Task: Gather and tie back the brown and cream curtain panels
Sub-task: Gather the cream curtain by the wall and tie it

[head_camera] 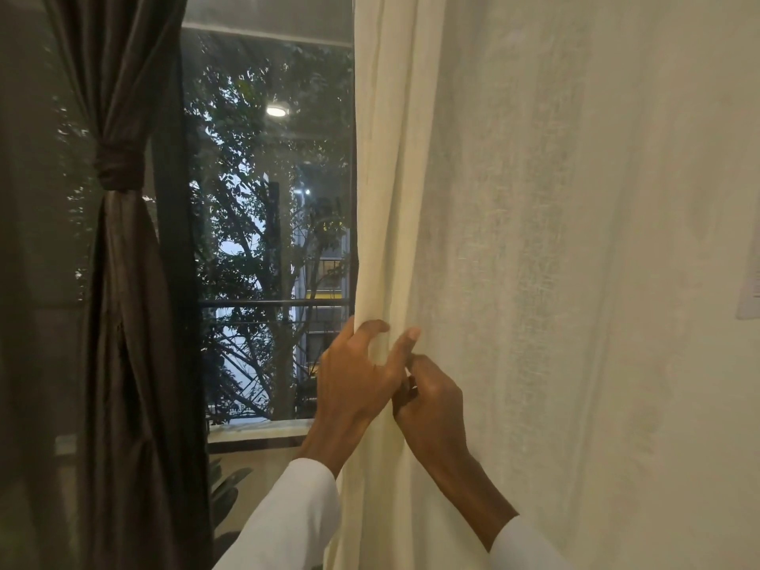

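Cream curtain panel (555, 240) hangs at the right of the view, covering the wall side and ending in a folded leading edge beside the window (271, 240). Left hand (355, 374) reaches from behind that edge: its fingers curl around the gathered folds and its thumb points up across the front of the cloth, so its grip is clamped on the cream curtain panel. Right hand (429, 399) lies just below and to the right, touching the left hand; its fingers are bent inward against the same folds, and its grip appears closed on the fabric, though the fingertips are hidden. Both forearms rise from the lower edge in white sleeves (296, 516).

Brown curtain panel (119, 322) hangs at the left, well apart from the hands. It is drawn into a narrow bundle and bound by a brown tie (119, 168) wrapped around it at about upper-middle height; above and below the tie the cloth spreads out.

Between the two panels the window shows a dark vertical frame (174, 240), a horizontal railing (271, 302), trees (246, 224) and the reflection of a round ceiling light (276, 111). A sheet of paper (750, 281) is on the wall at the far right.
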Action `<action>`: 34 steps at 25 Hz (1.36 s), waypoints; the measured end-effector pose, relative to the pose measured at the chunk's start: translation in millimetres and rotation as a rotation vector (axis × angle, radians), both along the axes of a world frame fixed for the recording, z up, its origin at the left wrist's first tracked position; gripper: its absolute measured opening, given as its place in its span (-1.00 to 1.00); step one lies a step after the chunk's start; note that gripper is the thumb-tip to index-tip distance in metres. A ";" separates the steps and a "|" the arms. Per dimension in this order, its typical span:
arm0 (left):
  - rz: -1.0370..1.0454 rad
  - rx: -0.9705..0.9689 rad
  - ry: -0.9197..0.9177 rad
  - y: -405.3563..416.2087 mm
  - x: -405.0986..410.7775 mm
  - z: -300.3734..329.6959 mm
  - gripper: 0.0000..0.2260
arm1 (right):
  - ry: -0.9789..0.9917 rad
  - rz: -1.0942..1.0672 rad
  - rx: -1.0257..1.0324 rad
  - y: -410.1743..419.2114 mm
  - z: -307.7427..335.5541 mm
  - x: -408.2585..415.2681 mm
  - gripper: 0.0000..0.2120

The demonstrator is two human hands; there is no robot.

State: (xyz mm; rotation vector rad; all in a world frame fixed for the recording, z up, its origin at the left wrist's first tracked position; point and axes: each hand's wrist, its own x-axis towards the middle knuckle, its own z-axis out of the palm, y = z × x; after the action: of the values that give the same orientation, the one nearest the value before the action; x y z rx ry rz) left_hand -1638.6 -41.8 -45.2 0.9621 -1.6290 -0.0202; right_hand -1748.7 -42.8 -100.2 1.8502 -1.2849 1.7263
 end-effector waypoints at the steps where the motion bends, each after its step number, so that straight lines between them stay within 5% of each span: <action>1: 0.027 -0.007 -0.003 0.5 -4.1 0.8 -0.58 | 0.005 0.040 0.029 0.8 -4.7 1.6 -0.92; 6: 0.127 -0.060 -0.031 -6.0 -7.2 -1.8 -0.89 | 0.084 0.053 -0.032 20.5 -6.8 -22.7 -0.82; 9: 0.102 -0.115 -0.025 -6.9 -1.2 -9.1 -0.69 | -0.286 -0.315 -0.096 23.5 15.0 -62.0 -0.54; 11: 0.044 -0.121 0.003 -1.2 -0.2 -14.1 -0.55 | -0.499 -0.477 0.043 21.5 26.1 -87.7 -0.21; 14: -0.013 -0.122 0.032 1.6 -0.5 -19.0 -0.44 | -0.615 -0.215 0.342 11.4 31.4 -103.4 0.02; 16: -0.026 -0.161 0.005 -0.3 -3.4 -23.8 -0.42 | -0.606 0.065 0.383 4.8 32.2 -98.5 -0.15; 19: -0.014 -0.134 -0.067 -2.7 -7.9 -26.2 -0.43 | -0.447 0.044 0.254 -1.0 33.4 -85.5 -0.84; 25: 0.007 -0.044 -0.038 0.1 -19.3 -19.9 -0.81 | -0.033 -0.332 -0.050 8.2 7.7 -61.4 -0.87; 27: -0.034 0.101 -0.068 5.9 -34.6 -13.9 -0.60 | 0.102 -0.220 -0.021 4.9 -14.3 -49.6 -0.91; 29: -0.053 0.164 -0.104 8.1 -49.5 -10.7 -0.51 | 0.127 -0.039 0.043 8.2 -27.6 -41.3 -0.94; 31: -0.057 0.114 -0.081 6.7 -56.8 -10.2 -0.70 | 0.132 0.077 0.045 17.8 -32.4 -48.4 -0.91; 34: -0.036 0.041 -0.033 2.7 -53.3 -12.7 -0.79 | 0.023 -0.117 -0.110 36.7 -23.4 -89.1 -0.77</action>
State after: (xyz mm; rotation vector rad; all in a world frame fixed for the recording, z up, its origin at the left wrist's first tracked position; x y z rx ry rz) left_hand -1691.9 -39.1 -57.9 0.9688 -1.6814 -0.0623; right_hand -1837.8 -6.1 -123.6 1.6949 -1.2379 1.6754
